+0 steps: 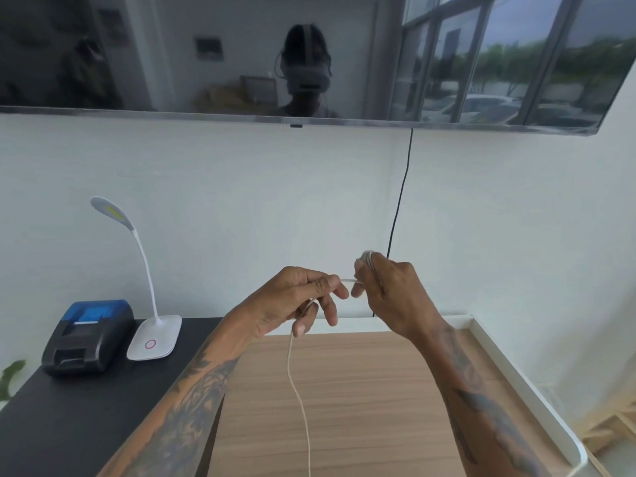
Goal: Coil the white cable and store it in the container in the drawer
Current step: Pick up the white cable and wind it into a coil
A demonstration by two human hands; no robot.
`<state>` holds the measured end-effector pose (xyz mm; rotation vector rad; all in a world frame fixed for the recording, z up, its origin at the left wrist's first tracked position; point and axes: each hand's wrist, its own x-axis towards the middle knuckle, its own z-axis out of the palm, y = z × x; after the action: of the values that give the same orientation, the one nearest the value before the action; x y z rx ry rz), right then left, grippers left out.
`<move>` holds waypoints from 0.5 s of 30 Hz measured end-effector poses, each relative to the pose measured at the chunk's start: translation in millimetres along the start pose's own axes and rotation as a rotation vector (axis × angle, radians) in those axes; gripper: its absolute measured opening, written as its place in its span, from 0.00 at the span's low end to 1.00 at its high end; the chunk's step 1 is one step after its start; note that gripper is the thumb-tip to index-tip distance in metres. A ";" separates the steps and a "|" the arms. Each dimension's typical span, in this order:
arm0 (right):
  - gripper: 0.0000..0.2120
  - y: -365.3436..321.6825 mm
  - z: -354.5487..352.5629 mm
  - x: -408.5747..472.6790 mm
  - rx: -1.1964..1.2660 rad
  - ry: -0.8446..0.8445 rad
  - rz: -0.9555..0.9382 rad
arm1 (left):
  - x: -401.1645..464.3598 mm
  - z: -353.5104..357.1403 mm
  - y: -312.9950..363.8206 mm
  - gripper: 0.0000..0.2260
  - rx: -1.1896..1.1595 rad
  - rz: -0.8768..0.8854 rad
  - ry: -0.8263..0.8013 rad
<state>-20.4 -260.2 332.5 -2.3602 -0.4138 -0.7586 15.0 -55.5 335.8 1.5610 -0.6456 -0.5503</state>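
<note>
I hold a thin white cable [298,390] up in front of the wall with both hands. My right hand [387,292] is closed around a small bundle of coiled loops that pokes out above the knuckles. A short taut stretch of cable runs from it to my left hand [303,299], which pinches the cable between thumb and fingers. From the left hand the loose end hangs down over the wooden surface and leaves the bottom of the frame. No drawer or container is in view.
Below is a light wooden top [344,407] with a white raised rim [516,373] on the right. On the black surface [69,425] to the left stand a white desk lamp [155,335] and a black-and-blue printer [89,335]. A wall screen [309,56] hangs above, with a black cord [399,208].
</note>
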 end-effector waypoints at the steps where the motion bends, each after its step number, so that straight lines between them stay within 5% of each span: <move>1: 0.18 0.8 -2.1 -0.9 0.002 -0.058 0.021 | -1.2 -1.1 -0.2 0.15 0.007 -0.005 -0.002; 6: 0.38 -4.6 -17.4 -3.3 0.185 -0.342 0.243 | -5.2 -1.4 3.2 0.14 0.109 -0.020 -0.027; 11: 0.41 -0.7 -28.3 -8.4 0.511 -0.771 0.454 | -6.5 3.1 2.6 0.11 0.185 -0.016 -0.020; 13: 0.36 1.4 -36.1 -16.1 0.888 -0.740 0.596 | -9.5 4.0 1.6 0.11 0.162 0.007 -0.022; 15: 0.27 2.6 -45.3 -23.1 1.333 -0.489 0.756 | -13.4 2.9 -1.3 0.11 0.144 0.027 -0.022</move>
<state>-56.2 -293.6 346.4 -1.1770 -0.0968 0.4161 3.4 -48.3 333.9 1.6800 -0.7359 -0.5108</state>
